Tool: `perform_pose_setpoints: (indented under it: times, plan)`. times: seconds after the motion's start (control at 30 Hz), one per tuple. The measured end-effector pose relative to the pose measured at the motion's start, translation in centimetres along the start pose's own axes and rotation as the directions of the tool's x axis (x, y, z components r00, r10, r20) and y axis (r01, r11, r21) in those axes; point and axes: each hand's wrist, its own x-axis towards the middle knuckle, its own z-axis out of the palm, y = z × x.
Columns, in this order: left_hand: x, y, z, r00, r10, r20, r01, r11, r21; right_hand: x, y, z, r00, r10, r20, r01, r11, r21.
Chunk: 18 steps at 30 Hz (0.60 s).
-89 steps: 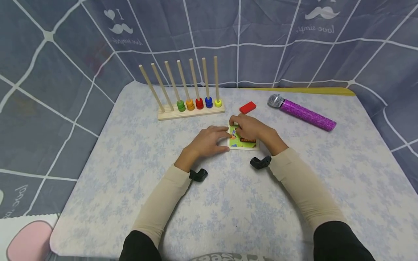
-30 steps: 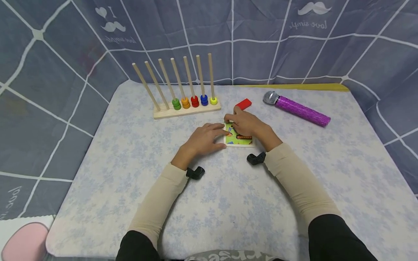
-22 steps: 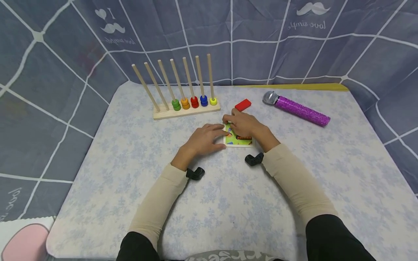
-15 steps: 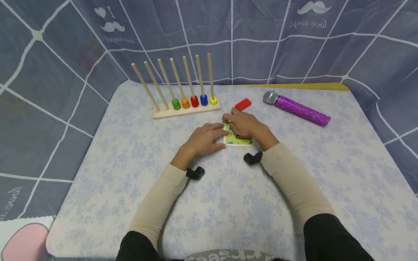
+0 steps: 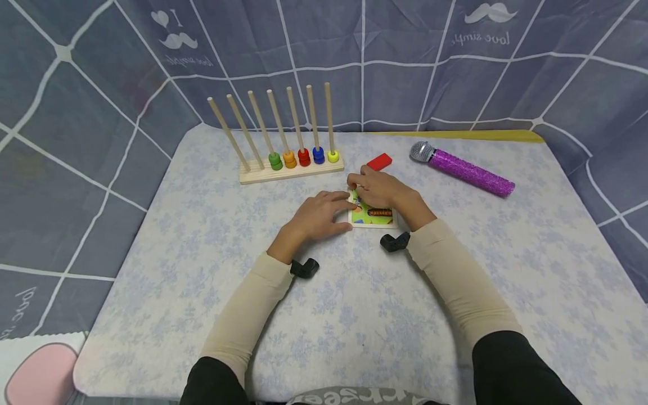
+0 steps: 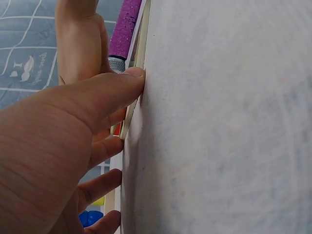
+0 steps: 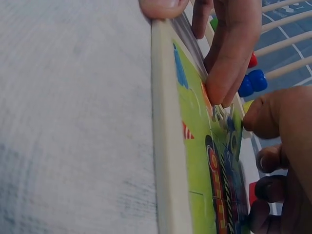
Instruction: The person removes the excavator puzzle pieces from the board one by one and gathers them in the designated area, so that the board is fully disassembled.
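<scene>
A small jigsaw puzzle with a green picture and a pale wooden frame lies mid-table. Seams between its pieces show in the right wrist view. My left hand rests at its left side, thumb against the frame's edge, a fingertip on the picture. From the far side, my right hand reaches over the puzzle with curled fingers. Its thumb and fingers pinch a puzzle piece that stands tilted up from the picture near the far left corner. The fingers hide part of that piece.
Just behind the puzzle lies a red block. A wooden peg stand with colored beads is at the back left. A purple glitter microphone lies at the back right. Gridded curtain encloses the table's back and left.
The head view has shifted slightly. My right hand and wrist make only small shifts over the puzzle's far left part; my left hand keeps its place at the frame.
</scene>
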Motion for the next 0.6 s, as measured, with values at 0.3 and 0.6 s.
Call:
perform_pose_setpoints:
  times: [0.3,0.6]
  plan:
    - [0.0,0.07,-0.02,1.0,-0.003,0.002,0.003,1.0,-0.002,-0.19,0.08,-0.22,0.999,-0.045,-0.009,0.045,0.999,0.002]
    - [-0.08,0.04,-0.05,1.0,0.003,-0.007,-0.003,1.0,0.001,-0.13,-0.04,-0.08,1.0,-0.023,-0.007,0.023,1.0,0.002]
